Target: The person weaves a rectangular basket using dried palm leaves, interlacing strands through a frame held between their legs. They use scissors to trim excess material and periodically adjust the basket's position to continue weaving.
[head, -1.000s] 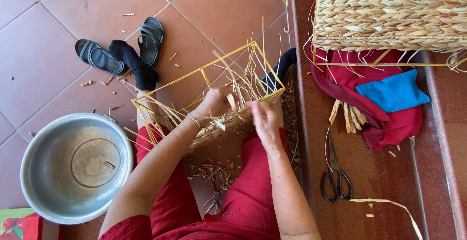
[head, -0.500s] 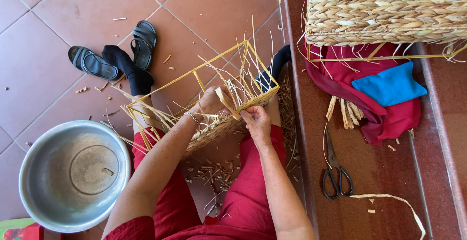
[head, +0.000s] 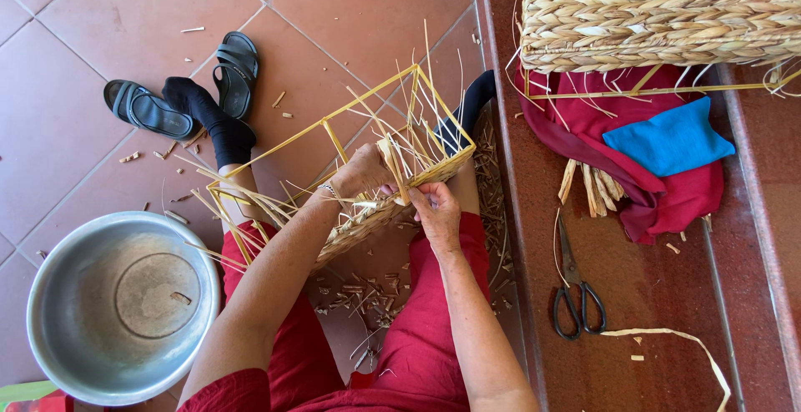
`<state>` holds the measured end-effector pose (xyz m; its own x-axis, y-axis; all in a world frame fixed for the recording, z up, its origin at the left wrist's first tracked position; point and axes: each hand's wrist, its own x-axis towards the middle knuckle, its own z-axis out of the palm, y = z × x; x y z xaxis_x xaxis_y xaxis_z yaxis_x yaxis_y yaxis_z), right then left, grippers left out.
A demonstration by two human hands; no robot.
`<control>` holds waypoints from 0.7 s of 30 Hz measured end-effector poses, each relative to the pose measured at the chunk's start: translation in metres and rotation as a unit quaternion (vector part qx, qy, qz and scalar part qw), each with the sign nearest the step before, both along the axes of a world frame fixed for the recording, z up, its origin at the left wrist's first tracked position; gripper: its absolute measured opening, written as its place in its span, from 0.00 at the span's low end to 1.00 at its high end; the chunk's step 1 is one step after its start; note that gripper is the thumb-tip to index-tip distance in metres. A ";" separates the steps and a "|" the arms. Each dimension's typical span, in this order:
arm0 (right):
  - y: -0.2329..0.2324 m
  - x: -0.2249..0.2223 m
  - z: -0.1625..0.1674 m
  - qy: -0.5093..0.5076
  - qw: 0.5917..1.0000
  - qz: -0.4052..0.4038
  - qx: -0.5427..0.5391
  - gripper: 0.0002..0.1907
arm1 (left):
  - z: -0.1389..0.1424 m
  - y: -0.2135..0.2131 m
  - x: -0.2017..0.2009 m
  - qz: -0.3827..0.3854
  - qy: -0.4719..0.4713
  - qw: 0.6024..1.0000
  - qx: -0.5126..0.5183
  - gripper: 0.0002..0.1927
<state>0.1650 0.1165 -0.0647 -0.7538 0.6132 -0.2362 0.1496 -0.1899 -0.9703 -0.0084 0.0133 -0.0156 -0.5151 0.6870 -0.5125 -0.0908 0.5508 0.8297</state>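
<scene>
A yellow wire basket frame (head: 288, 142) rests across my lap, partly woven with pale straw along its near side (head: 359, 228). My left hand (head: 360, 170) reaches inside the frame and pinches a flat straw strand (head: 392, 166) near the right end. My right hand (head: 434, 212) presses against the woven edge just below, fingers closed on the same strand. Loose straw ends stick up from the frame's corner.
A metal bowl (head: 50, 312) sits on the tiled floor at left. Two dark sandals (head: 150, 110) lie beyond my socked foot (head: 209, 124). On the step at right: black scissors (head: 576, 295), a finished woven basket (head: 659, 11), red cloth (head: 667, 203), blue cloth (head: 667, 141), straw scraps (head: 359, 295).
My hands and the frame's right end have shifted slightly up and right in view. The left hand has pulled the strand further through the frame.
</scene>
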 end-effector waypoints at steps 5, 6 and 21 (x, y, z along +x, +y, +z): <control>-0.002 -0.004 -0.004 -0.004 1.000 -0.008 0.021 0.12 | 0.003 0.002 0.003 0.004 0.005 1.000 0.003 0.13; -0.003 -0.005 -0.005 0.003 1.000 -0.012 0.022 0.12 | 0.004 0.003 0.004 0.000 0.011 1.000 -0.006 0.14; -0.009 0.005 0.009 0.018 0.968 0.004 0.250 0.12 | -0.022 -0.001 0.004 0.067 -0.318 0.913 0.247 0.09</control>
